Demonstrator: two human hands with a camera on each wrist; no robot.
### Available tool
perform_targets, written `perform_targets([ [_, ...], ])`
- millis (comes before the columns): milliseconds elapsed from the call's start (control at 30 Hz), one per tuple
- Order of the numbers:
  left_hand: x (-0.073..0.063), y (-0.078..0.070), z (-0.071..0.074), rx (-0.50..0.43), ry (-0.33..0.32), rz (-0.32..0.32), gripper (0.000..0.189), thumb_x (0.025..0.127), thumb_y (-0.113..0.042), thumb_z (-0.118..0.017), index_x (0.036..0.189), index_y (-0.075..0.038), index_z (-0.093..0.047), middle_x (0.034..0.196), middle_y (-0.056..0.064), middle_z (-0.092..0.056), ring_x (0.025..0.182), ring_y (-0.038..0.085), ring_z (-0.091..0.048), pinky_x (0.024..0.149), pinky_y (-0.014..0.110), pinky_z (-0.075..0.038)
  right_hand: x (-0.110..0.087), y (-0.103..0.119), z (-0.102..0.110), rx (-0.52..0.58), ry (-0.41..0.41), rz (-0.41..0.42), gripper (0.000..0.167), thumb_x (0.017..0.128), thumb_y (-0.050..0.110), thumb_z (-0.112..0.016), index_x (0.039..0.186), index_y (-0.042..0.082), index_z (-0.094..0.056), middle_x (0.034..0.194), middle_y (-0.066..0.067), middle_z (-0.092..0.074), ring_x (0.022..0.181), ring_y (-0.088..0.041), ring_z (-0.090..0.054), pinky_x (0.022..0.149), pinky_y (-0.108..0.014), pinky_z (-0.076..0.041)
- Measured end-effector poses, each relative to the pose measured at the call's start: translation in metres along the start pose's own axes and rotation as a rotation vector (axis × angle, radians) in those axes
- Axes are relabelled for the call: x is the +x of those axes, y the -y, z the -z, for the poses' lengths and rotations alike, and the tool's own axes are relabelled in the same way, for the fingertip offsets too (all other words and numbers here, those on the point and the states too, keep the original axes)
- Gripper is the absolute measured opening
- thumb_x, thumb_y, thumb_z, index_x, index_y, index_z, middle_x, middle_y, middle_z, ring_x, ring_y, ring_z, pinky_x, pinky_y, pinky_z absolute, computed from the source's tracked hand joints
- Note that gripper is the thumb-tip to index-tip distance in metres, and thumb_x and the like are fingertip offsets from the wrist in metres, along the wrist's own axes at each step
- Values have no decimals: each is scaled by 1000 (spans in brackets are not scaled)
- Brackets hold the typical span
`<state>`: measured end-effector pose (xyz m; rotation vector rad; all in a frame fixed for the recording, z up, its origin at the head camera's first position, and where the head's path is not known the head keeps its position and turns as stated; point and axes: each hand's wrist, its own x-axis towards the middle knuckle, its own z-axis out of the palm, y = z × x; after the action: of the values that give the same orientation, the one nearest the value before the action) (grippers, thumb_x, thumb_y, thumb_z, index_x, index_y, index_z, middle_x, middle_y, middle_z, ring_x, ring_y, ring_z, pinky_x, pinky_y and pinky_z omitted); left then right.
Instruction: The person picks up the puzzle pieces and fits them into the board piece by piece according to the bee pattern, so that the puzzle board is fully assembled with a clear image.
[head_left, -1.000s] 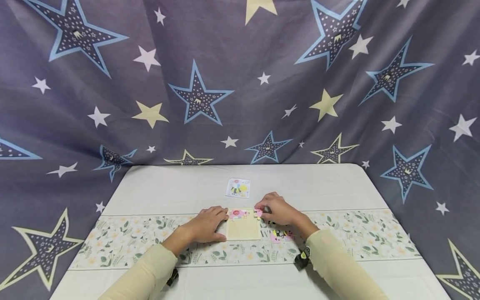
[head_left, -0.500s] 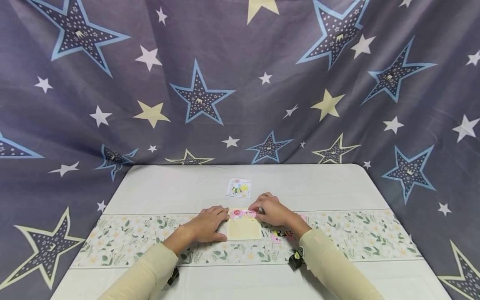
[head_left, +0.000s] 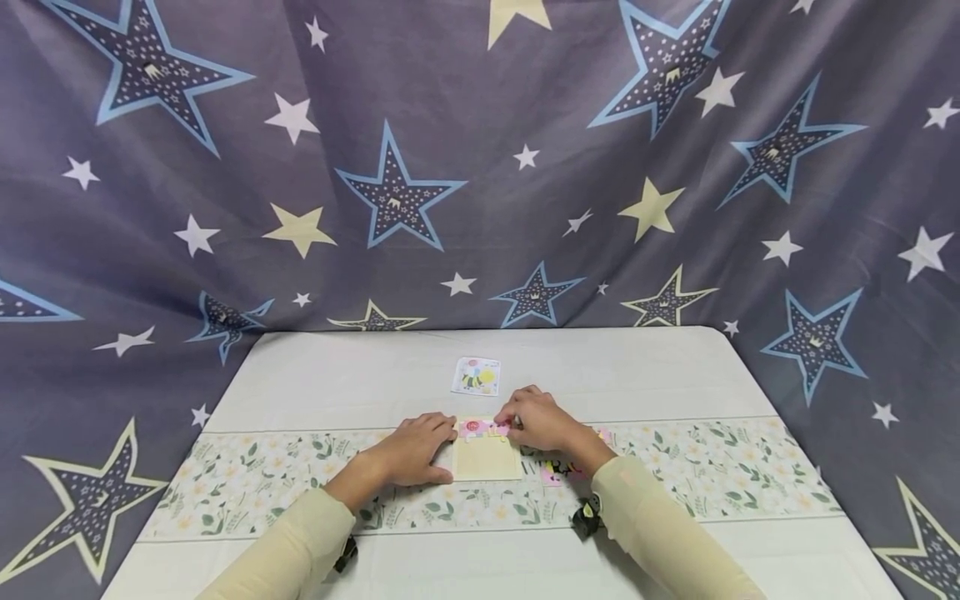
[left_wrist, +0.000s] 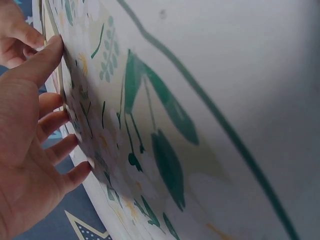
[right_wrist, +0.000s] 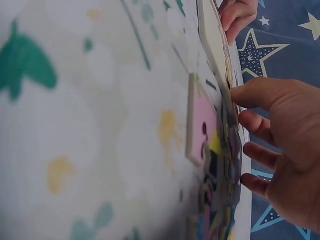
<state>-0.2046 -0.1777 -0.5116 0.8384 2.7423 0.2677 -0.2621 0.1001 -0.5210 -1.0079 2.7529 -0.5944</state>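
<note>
My left hand (head_left: 415, 450) rests at the left side of a pale square puzzle tray (head_left: 487, 463), with thumb and fingers spread along its edge. Pink puzzle pieces (head_left: 472, 427) line the tray's top row, one showing a red round shape. At the top right corner my right hand (head_left: 540, 422) pinches a pink puzzle piece (head_left: 500, 430) that lies against that row; its far part is hidden under the fingers. In the right wrist view the right thumb (right_wrist: 252, 93) touches down by the tray's edge. The lower part of the tray is bare.
Loose puzzle pieces (head_left: 553, 472), pink, black and yellow, lie to the right of the tray, partly under the right forearm. Behind the tray is a small picture card (head_left: 477, 377) with a bee. A floral band (head_left: 285, 475) crosses the white tablecloth; a starry curtain (head_left: 480, 167) hangs behind.
My right hand has moved left with the pink piece, from the tray's right edge to the end of the top row, closing the gap there. The left hand has stayed still.
</note>
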Motion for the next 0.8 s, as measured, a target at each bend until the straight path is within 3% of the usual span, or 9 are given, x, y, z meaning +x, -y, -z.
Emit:
perform_targets([
  [367, -1, -1, 0, -1, -5, -3, 71, 90, -55, -71, 145, -14, -54, 160, 9, -42, 150, 31, -36, 120, 55, -33, -3, -1, 8, 64, 3, 23, 28, 92, 20, -71, 120, 21, -76, 111, 3, -70, 125, -26, -54, 109, -55, -40],
  [800, -1, 0, 0, 11, -7, -5, 73, 90, -56, -71, 146, -14, -53, 160, 9, -43, 150, 31, -36, 121, 55, -33, -27, -21, 16, 63, -17, 16, 30, 93, 19, -71, 123, 18, -74, 113, 1, -71, 128, -29, -54, 112, -57, -40],
])
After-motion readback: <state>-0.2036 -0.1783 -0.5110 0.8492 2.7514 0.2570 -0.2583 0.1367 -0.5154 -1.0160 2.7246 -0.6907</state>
